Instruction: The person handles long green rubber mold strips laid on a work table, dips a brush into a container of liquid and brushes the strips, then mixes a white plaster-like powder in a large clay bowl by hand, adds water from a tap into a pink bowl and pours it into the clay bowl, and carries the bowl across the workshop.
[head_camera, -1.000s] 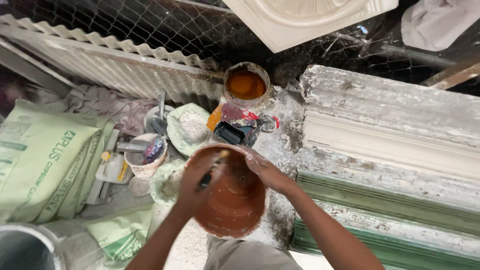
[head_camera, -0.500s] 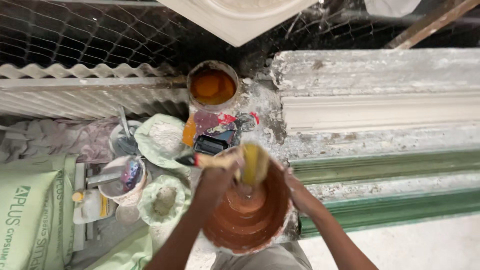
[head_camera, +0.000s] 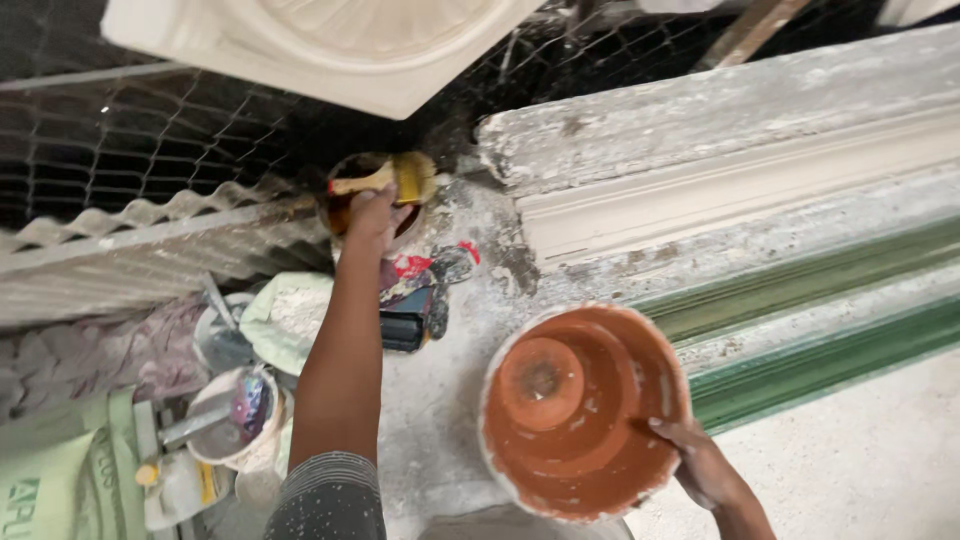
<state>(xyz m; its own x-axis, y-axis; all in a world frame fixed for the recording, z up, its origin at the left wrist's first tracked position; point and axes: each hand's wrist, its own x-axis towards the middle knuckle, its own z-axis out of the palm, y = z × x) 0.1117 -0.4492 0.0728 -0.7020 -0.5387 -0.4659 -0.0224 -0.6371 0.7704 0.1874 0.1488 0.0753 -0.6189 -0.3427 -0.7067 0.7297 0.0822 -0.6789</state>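
Around us lie long white and green mouldings (head_camera: 760, 200) on the right, a corrugated sheet (head_camera: 130, 260) on the left, wire mesh (head_camera: 150, 150) far behind and a white plaster panel (head_camera: 300, 50) at the top. Our left hand (head_camera: 370, 215) has its fingers clamped on a paintbrush (head_camera: 385, 180), which lies left to right, bristles pointing right, over a tin (head_camera: 375, 200) of brown liquid. Our right hand (head_camera: 705, 465) grips the near rim of a terracotta-coloured bowl (head_camera: 585, 410), open side up, fingers curled over its edge.
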